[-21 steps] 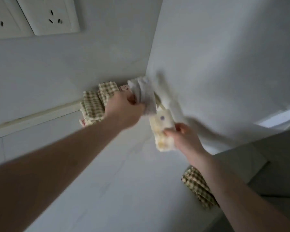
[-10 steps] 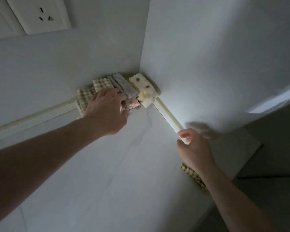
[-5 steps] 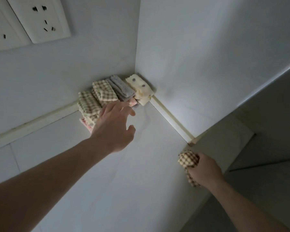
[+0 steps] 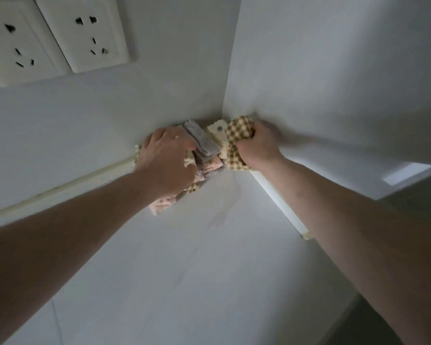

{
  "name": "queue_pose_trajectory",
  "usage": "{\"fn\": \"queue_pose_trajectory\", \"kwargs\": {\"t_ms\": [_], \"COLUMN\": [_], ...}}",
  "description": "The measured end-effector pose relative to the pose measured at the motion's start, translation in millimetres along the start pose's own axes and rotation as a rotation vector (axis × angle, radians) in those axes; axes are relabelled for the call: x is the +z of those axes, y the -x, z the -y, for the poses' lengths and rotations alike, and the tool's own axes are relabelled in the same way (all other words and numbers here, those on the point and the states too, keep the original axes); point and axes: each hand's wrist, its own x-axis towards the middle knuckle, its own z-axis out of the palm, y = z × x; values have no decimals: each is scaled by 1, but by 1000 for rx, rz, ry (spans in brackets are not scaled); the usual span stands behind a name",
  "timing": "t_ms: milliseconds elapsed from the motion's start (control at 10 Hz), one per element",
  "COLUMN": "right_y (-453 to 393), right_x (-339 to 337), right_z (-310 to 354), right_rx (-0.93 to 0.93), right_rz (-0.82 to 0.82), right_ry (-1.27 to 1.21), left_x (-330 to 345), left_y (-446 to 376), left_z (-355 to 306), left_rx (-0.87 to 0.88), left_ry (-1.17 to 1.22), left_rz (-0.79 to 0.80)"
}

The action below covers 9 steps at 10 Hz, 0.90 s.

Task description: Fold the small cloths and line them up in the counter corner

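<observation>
Several folded small cloths stand in a row in the counter corner: a grey cloth (image 4: 202, 140), a cream dotted cloth (image 4: 218, 132) and a pink patterned cloth (image 4: 210, 168) beneath them. My left hand (image 4: 168, 161) lies over the left part of the row, fingers curled on the cloths and hiding the checked ones there. My right hand (image 4: 256, 145) grips a folded brown-checked cloth (image 4: 237, 135) and holds it against the right wall, beside the cream cloth.
Two white wall sockets (image 4: 82, 31) sit high on the back wall. A pale sealing strip (image 4: 279, 202) runs along the right wall's foot. The white counter (image 4: 184, 270) stretches toward me; its edge drops off at the lower right.
My right hand has carried the brown-checked cloth from the counter's right edge up into the corner. My left hand has gone from hovering open to pressing on the row.
</observation>
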Motion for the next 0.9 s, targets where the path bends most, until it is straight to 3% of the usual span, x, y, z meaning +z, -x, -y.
{"fn": "queue_pose_trajectory", "kwargs": {"t_ms": [200,400,500,600,800,900], "right_y": [-65,-63,-59,-60,-21,8], "right_x": [29,63,69,64,49,50], "right_z": [22,-18,-29,-25,-13,-14], "right_rx": [-146,-304,-323,-306,-379,-327], "right_rz": [12,14,137,157,2,-80], "right_ry": [320,553,639,676,573,522], "left_x": [14,49,58,58,16,-5], "left_y": [-32,-34,-33,-34,-2,38], "left_z": [9,19,22,25,31,41], "left_rx": [14,-34,-50,-38,42,38], "left_ry": [-23,-145,-154,-142,-105,-138], "left_rz": [27,159,194,184,88,74]}}
